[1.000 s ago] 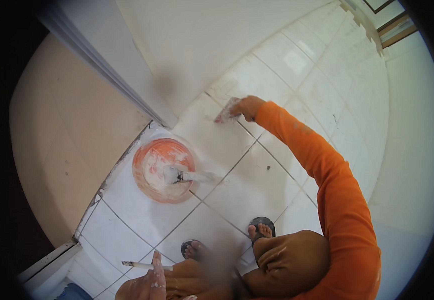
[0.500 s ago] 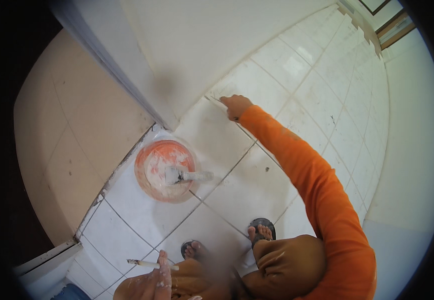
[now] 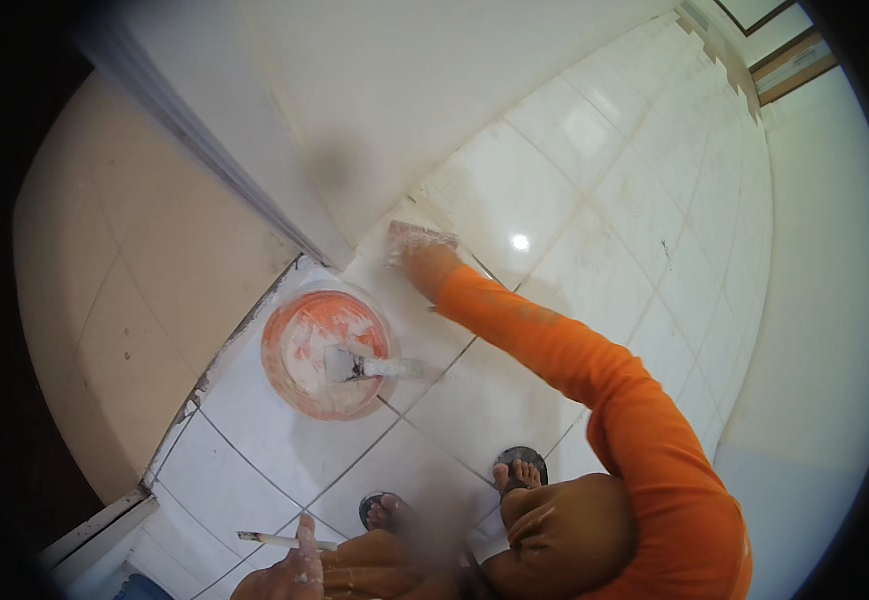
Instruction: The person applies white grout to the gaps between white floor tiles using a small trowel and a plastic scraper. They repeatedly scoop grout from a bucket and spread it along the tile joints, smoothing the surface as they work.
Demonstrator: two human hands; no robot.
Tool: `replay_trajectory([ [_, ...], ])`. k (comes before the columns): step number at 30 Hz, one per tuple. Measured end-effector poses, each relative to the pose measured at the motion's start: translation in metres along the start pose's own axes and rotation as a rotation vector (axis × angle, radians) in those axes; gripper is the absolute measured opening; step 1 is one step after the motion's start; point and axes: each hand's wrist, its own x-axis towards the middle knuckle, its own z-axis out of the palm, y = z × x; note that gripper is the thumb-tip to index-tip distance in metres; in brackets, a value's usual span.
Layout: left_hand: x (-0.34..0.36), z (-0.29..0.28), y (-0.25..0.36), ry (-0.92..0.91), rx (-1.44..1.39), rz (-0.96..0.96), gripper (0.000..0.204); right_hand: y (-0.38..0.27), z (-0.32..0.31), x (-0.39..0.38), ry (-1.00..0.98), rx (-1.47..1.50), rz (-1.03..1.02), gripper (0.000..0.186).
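My right hand (image 3: 428, 266) reaches out over the tiled floor (image 3: 514, 350) near the wall corner. It grips a flat, reddish spreader (image 3: 412, 236) smeared with white paste, close to the tiles at the foot of the wall. A cigarette (image 3: 266, 540) is pinched between the fingers of my left hand (image 3: 296, 575), low in the view by my knee and spotted with white. Between hand and doorway stands a round orange tub (image 3: 272, 352) with white paste inside. A paste-covered putty knife (image 3: 392, 368) rests across its rim, blade inward.
A white wall (image 3: 404, 90) ends at a door frame (image 3: 224, 165) beyond the tub. Beige tiles (image 3: 144, 290) lie past a rough, broken threshold (image 3: 244, 315). My sandalled feet (image 3: 521, 468) are on the white tiles. Something blue (image 3: 142, 588) shows at lower left.
My right hand has moved left and nearer to me, from the base of the wall toward the tub. The spreader has turned from edge-on to show its flat face. My left hand still holds the cigarette.
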Motion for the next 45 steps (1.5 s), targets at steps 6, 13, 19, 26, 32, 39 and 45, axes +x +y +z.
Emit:
replay_trajectory([
  [6, -0.003, -0.006, 0.007, 0.001, -0.012, 0.013, 0.072, 0.07, -0.028, -0.006, 0.02, 0.208, 0.08, 0.054],
  [13, 0.006, 0.0, 0.009, -0.008, -0.013, 0.052, 0.072, 0.107, -0.02, 0.057, 0.096, 0.218, -0.035, 0.061],
  [19, 0.002, 0.0, 0.006, -0.009, -0.021, -0.001, 0.073, 0.118, -0.012, -0.01, -0.235, 0.229, -0.047, 0.062],
  [26, -0.005, 0.0, 0.005, 0.008, 0.026, 0.076, 0.072, 0.105, 0.014, -0.13, -0.079, 0.238, -0.136, 0.055],
  [32, -0.004, -0.002, 0.02, -0.034, 0.064, 0.071, 0.071, 0.078, -0.036, -0.028, 0.029, 0.241, -0.076, 0.053],
  [39, -0.006, 0.001, 0.009, 0.004, 0.023, 0.034, 0.071, 0.044, -0.024, -0.003, -0.218, 0.204, -0.067, 0.053],
  [45, 0.006, 0.0, -0.001, -0.031, -0.033, -0.031, 0.071, 0.057, 0.022, -0.143, -0.1, 0.164, -0.263, 0.052],
])
